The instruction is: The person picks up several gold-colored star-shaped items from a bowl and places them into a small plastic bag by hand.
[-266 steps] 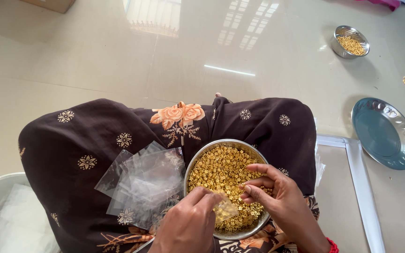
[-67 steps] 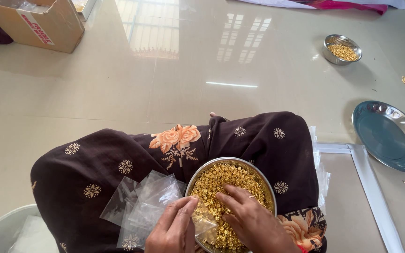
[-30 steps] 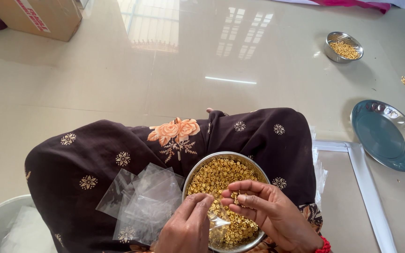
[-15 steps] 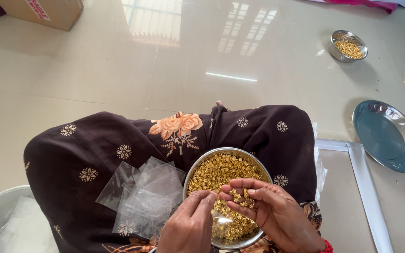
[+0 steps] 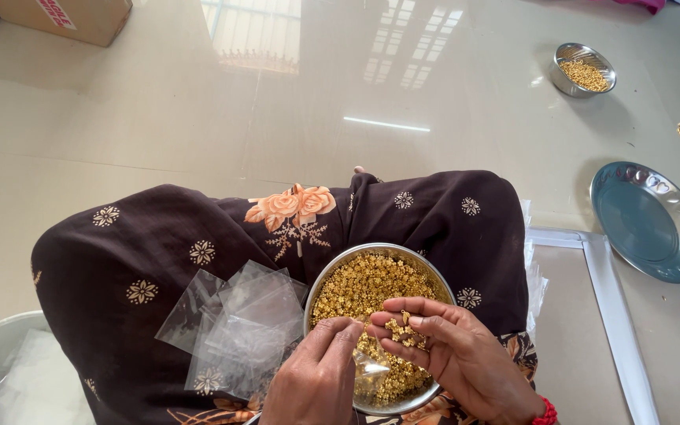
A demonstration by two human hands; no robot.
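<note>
Head view: steel bowl of small gold beads on lap. Right hand cupped, a few beads on its fingers. Left hand pinches a small clear bag over the bowl. Loose clear bags lie just left of the bowl.

2 hands, 2 steel bowls of gold beads, 1 steel plate, 1 cardboard box

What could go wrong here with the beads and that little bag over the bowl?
The right hand cups loose golden beads on open fingers; a tilt could spill them past the steel bowl onto the dark embroidered cloth. The left hand pinches a small clear bag whose mouth looks narrow, so beads may miss it. The pile of clear bags lies loose on the lap and might slide off.
</note>
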